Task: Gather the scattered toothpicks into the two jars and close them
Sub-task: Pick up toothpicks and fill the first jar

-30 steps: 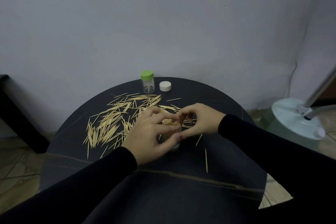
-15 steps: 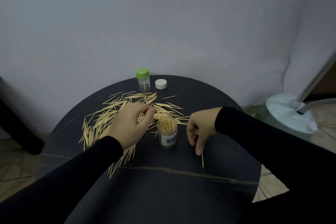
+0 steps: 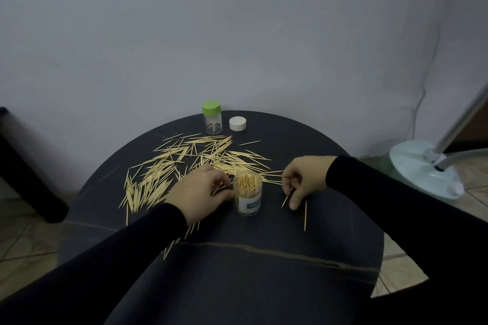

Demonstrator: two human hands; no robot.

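Observation:
An open clear jar [image 3: 248,198], packed with upright toothpicks, stands mid-table. My left hand [image 3: 196,191] lies just left of it, fingers curled over toothpicks at the edge of the scattered pile [image 3: 184,163]. To the jar's right, my right hand [image 3: 301,181] pinches a single toothpick [image 3: 286,199] whose tip touches the table. Another loose toothpick [image 3: 305,215] lies beside that hand. A second jar [image 3: 212,121] with a green lid on it stands at the far edge, almost empty, with a white lid [image 3: 237,123] next to it.
The round black table [image 3: 250,258] stands against a pale wall. A pale fan base [image 3: 422,171] with a metal pole sits on the tiled floor at right. Dark furniture [image 3: 29,179] stands at left.
Both hands have left the jar's mouth. My left hand dropped onto the pile to the left; my right hand moved right and picked up one toothpick.

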